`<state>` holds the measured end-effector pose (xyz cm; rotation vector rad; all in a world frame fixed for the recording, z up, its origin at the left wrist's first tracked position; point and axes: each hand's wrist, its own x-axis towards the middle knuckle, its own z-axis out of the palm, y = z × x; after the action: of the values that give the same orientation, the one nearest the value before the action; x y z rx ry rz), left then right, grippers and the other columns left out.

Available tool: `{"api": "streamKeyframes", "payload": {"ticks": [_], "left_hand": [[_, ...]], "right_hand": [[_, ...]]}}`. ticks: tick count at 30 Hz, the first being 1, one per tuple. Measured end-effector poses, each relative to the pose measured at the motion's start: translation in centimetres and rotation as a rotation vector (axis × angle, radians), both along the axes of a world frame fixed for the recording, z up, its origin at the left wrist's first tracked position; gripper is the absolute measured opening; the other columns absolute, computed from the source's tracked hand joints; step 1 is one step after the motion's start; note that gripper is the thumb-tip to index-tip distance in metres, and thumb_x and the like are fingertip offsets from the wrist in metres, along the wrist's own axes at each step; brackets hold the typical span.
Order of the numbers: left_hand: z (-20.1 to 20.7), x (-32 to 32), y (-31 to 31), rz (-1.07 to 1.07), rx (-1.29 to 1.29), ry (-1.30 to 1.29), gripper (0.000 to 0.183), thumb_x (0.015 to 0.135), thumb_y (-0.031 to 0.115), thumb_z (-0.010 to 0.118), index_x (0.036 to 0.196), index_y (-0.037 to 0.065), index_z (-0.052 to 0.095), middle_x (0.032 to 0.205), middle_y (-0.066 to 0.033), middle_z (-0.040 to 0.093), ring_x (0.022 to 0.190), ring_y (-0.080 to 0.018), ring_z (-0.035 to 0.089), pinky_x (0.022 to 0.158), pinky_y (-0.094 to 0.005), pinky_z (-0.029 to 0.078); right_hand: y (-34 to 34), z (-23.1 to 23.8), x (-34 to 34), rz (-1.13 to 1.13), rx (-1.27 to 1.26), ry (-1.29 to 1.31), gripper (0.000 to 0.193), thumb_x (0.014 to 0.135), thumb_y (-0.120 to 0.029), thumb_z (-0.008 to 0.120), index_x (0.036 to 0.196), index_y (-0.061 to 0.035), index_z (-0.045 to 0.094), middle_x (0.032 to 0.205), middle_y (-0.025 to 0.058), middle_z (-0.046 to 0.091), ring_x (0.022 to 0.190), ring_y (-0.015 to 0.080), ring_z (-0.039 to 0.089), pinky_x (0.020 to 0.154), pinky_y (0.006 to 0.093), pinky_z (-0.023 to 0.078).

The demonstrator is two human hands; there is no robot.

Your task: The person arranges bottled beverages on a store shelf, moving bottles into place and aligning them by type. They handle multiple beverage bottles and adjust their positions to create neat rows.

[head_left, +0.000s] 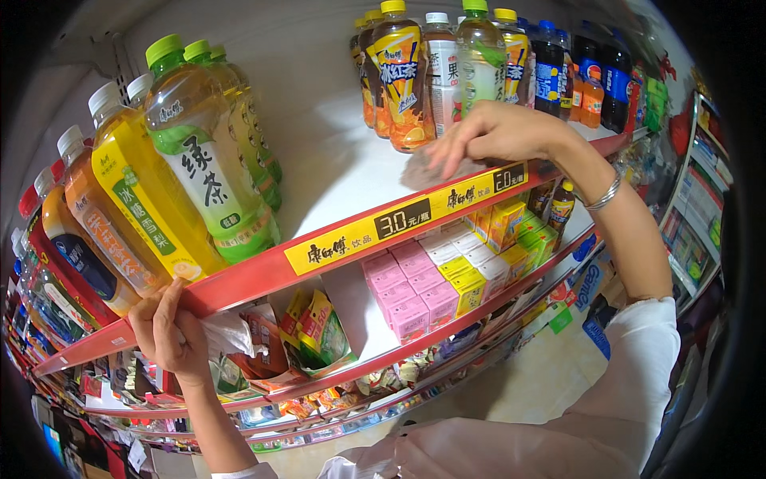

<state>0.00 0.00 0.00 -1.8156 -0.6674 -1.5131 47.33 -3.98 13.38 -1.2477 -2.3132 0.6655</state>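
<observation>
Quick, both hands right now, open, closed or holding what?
Left hand: at the red shelf edge, white cloth alongside; grip unclear.
Right hand: holding a greyish cloth.

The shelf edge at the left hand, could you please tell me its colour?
The shelf edge is red, seen best in the head view.

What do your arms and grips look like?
Left grip and right grip are ungloved. A silver bangle circles the right arm; none shows on the left arm. The right sleeve is white, ending near the elbow; the left sleeve, also white, barely shows.
</observation>
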Motion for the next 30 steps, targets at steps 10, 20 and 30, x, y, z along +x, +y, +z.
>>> {"api": "streamKeyframes", "payload": {"ticks": [10, 20, 30], "left_hand": [[0.2, 0.5, 0.0, 0.019, 0.012, -0.019, 0.039, 0.076, -0.014, 0.055, 0.107, -0.001, 0.075, 0.098, -0.0136, 0.065, 0.091, -0.0272, 0.063, 0.083, -0.0355, 0.052], [1.4, 2.2, -1.1, -0.097, -0.123, -0.063, 0.038, 0.077, -0.016, 0.051, 0.105, -0.003, 0.073, 0.096, -0.0136, 0.063, 0.086, -0.0239, 0.061, 0.078, -0.0304, 0.048], [4.3, 6.8, -2.5, -0.131, -0.049, 0.153, 0.035, 0.068, -0.014, 0.055, 0.098, -0.002, 0.070, 0.089, -0.0166, 0.067, 0.080, -0.0299, 0.066, 0.074, -0.0363, 0.053]], "right_hand": [[0.3, -0.7, 5.9, -0.182, 0.004, 0.161, 0.035, 0.072, 0.007, 0.047, 0.088, 0.0040, 0.078, 0.116, 0.0197, 0.073, 0.122, 0.0281, 0.063, 0.112, 0.0375, 0.044], [0.0, -2.3, 6.4, -0.168, 0.156, 0.145, 0.036, 0.073, 0.011, 0.046, 0.089, 0.0015, 0.077, 0.114, 0.0167, 0.074, 0.121, 0.0267, 0.063, 0.109, 0.0377, 0.045], [0.5, 2.7, 7.6, -0.917, 1.482, -0.142, 0.050, 0.093, -0.030, 0.066, 0.132, -0.0012, 0.059, 0.132, 0.0210, 0.058, 0.121, 0.0288, 0.055, 0.101, 0.0368, 0.046]]}}
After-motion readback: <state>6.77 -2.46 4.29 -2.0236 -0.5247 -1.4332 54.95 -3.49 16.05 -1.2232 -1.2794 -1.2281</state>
